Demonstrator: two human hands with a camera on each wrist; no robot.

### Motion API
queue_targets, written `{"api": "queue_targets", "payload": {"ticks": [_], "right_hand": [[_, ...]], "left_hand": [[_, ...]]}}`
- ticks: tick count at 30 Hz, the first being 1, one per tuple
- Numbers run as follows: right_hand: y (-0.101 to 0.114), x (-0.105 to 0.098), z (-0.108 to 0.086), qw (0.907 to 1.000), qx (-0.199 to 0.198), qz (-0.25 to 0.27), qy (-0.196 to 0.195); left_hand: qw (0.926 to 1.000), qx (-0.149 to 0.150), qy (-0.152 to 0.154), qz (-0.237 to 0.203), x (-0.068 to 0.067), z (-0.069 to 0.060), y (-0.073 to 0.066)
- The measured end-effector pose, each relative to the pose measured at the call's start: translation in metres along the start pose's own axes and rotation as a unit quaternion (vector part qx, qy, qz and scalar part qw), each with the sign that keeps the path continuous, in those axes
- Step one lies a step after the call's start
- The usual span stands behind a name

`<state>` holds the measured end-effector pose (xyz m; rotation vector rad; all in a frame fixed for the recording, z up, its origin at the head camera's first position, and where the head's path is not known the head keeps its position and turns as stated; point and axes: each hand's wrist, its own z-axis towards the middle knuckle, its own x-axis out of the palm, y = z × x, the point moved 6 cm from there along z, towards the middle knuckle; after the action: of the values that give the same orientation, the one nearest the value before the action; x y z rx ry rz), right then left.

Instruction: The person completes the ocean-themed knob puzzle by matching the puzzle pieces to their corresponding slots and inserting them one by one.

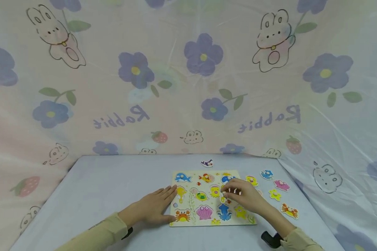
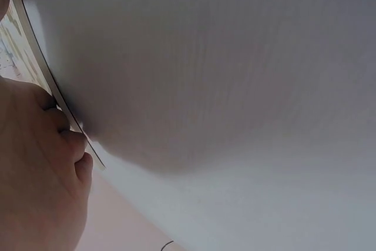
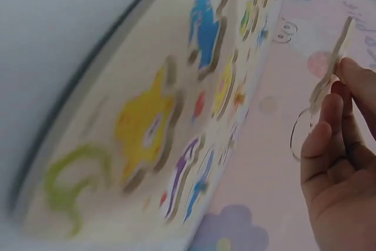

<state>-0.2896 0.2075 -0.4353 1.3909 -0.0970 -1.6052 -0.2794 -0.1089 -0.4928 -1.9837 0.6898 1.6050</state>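
A wooden sea-animal puzzle board [image 1: 194, 175] lies flat, with pictures of a whale, crab, shell, squid and others. My left hand [image 1: 155, 206] rests at its left edge, fingers straight and touching it. Over the board's right part, my right hand [image 1: 245, 196] pinches a thin wooden puzzle piece [image 3: 330, 72] between thumb and fingers. That piece stands nearly edge-on in the right wrist view, so its picture cannot be told. Under the right hand, the board's purple-and-white shape [image 3: 182, 176] and yellow starfish shape [image 3: 144, 126] show in the right wrist view.
Right of the board lie loose pieces: a yellow octopus [image 1: 252, 180], blue squid [image 1: 266, 174], pink shell [image 1: 281, 185], yellow starfish [image 1: 274, 195] and red crab [image 1: 289, 211]. A purple sea-animal piece [image 1: 207, 163] lies behind the board. A patterned curtain [image 1: 172, 115] hangs behind the table.
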Motion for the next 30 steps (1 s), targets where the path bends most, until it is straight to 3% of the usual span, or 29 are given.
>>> {"api": "queue_targets", "payload": {"ticks": [11, 22, 30], "right_hand": [[0.021, 0.062, 0.064, 0.9957, -0.061, 0.041, 0.058], [0.022, 0.115, 0.101, 0.9886, -0.057, 0.026, 0.137], [0.023, 0.13, 0.115, 0.9846, -0.028, 0.012, 0.172]], "left_hand": [[0.9999, -0.013, -0.007, -0.003, -0.002, -0.004, 0.003], [0.9998, -0.013, -0.009, -0.011, 0.004, -0.007, 0.005], [0.9999, -0.005, -0.012, 0.003, 0.001, -0.008, 0.003]]}}
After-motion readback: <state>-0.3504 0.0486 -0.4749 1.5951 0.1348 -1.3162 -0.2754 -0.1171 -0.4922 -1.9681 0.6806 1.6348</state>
